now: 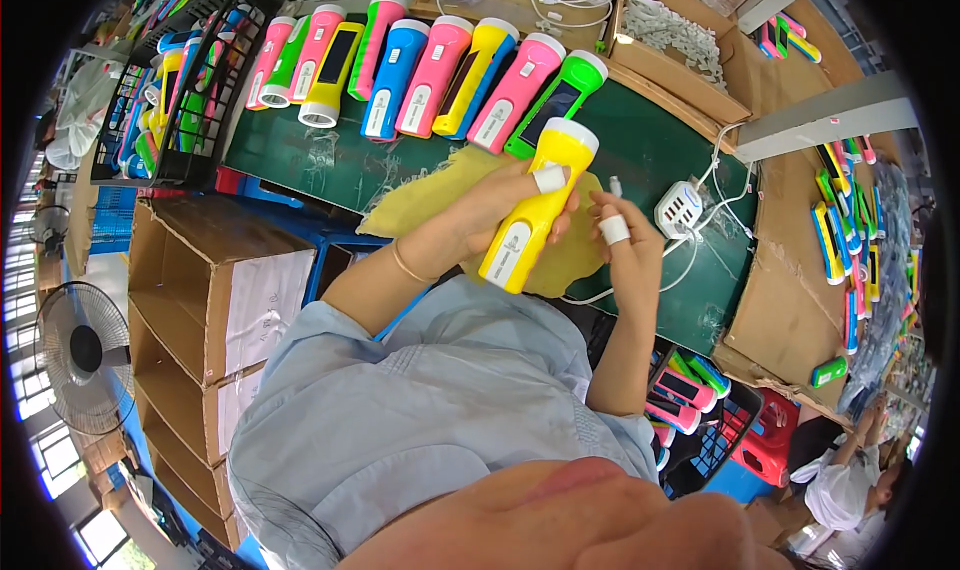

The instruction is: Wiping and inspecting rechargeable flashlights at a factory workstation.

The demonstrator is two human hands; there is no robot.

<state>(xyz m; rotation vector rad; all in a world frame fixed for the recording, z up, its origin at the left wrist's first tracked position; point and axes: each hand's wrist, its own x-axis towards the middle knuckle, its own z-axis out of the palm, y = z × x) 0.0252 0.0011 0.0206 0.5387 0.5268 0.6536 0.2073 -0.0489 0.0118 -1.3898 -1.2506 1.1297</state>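
Yellow flashlight in my left hand, long axis running 1 to 7 o'clock, white lens head up at 1, tail at 7. My left fingers wrap its middle, grasping firm, one taped. It sits above the yellow cloth on the green bench. My right hand at 3 o'clock of it, fingers pinching a white cable plug. White charger hub further at 3. Row of flashlights at 11.

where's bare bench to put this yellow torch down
Bare green bench between the torch row and the yellow cloth; another patch below the white charger hub. Top edge is crowded with torches and cable boxes.
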